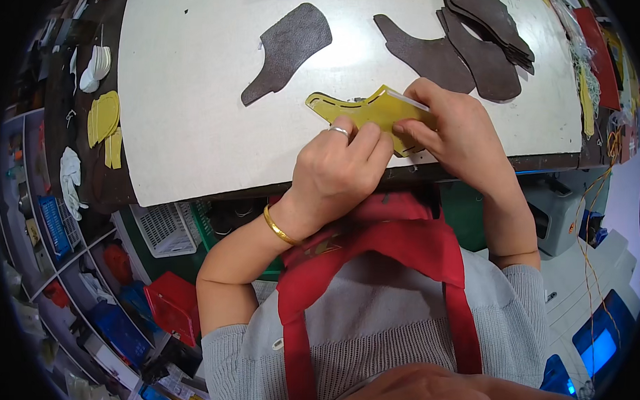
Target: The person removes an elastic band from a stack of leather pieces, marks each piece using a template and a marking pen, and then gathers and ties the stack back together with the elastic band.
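Near the front edge of the white table, a yellow template [381, 112] with dark slots along its rim is held up in both hands. My left hand [340, 162], with its fingers curled in, grips the template's lower edge. At the other end, my right hand [463, 131] pinches it between thumb and fingers. Whether a leather piece lies against the template cannot be made out. Beyond my hands rests a dark brown leather piece [293, 49] of similar curved shape. Another leather piece [427, 59] lies farther right, partly under a fanned stack of leather pieces [491, 37].
The white tabletop [189, 125] ends just in front of my red apron [375, 248]. Yellow pieces [104, 118] and a white glove [70, 177] lie along the left side. Below are a white basket [165, 230] and a red box [172, 304]. Orange cords [587, 230] hang at the right.
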{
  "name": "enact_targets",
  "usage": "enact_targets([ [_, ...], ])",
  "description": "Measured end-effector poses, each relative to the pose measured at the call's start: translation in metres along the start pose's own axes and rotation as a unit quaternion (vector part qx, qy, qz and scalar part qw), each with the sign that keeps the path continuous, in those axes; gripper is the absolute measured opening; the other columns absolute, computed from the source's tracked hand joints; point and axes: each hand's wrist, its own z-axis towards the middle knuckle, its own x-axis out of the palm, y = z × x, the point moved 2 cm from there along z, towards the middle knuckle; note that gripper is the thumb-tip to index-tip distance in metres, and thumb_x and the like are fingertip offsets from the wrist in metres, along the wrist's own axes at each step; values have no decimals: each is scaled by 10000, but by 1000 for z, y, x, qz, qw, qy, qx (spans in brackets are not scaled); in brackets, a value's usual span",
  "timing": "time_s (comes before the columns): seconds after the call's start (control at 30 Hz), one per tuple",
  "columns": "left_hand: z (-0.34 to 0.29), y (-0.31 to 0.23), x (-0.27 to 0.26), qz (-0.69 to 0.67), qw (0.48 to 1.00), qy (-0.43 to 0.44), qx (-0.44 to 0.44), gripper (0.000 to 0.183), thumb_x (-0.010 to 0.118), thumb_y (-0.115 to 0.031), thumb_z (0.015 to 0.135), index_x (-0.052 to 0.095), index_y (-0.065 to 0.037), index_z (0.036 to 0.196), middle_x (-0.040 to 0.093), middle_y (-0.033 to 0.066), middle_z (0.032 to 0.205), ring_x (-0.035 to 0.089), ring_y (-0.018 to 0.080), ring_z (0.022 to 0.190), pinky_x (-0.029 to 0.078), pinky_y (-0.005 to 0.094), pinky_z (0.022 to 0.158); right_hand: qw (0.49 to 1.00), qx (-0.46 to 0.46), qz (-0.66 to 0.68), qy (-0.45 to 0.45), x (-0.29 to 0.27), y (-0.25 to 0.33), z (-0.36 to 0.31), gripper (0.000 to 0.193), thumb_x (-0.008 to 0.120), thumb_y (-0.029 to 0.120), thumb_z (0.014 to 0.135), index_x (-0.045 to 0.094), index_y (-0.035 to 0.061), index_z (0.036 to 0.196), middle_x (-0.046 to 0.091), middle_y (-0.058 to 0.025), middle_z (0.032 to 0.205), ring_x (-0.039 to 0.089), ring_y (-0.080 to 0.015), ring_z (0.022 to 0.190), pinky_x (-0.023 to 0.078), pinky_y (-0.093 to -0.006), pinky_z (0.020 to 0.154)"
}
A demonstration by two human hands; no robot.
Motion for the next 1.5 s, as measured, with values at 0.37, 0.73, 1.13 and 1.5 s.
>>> enact_targets([
  [0.37, -12, 10, -8, -101, 993, 16, -60, 413, 777, -170, 778, 666, 0, 1138, 642, 137, 1107, 613, 332, 1027, 534, 430, 856, 922, 82, 278, -257, -61, -84, -14, 259, 618, 205, 1022, 709, -10, 1136, 693, 12, 976, 628, -68, 877, 493, -221, 778],
  [0.73, -48, -4, -7, -78, 989, -5, -129, 547, 804, -232, 787, 640, 33, 1237, 607, 159, 1284, 568, 357, 1213, 507, 436, 1015, 983, -7, 179, -27, 27, -11, 20, 231, 678, 214, 958, 697, 20, 1081, 701, -152, 801, 696, -231, 703, 531, -321, 676],
  [1.13, -38, 15, -9, -52, 996, -43, -66, 280, 720, -62, 811, 705, 2, 1083, 686, 113, 1067, 660, 312, 1006, 565, 422, 908, 986, 11, 164, -21, 16, -20, 17, 294, 751, 223, 897, 687, 45, 1122, 730, -140, 825, 727, -200, 727, 549, -328, 680],
  [1.5, -20, 8, -18, 6, 999, 50, -1, 353, 651, -140, 767, 739, -142, 1109, 663, 17, 1027, 631, 205, 879, 582, 310, 709, 983, -18, 72, -170, -2, -13, 12, 152, 667, 235, 959, 699, 87, 970, 723, -70, 856, 687, -270, 739, 532, -362, 668],
])
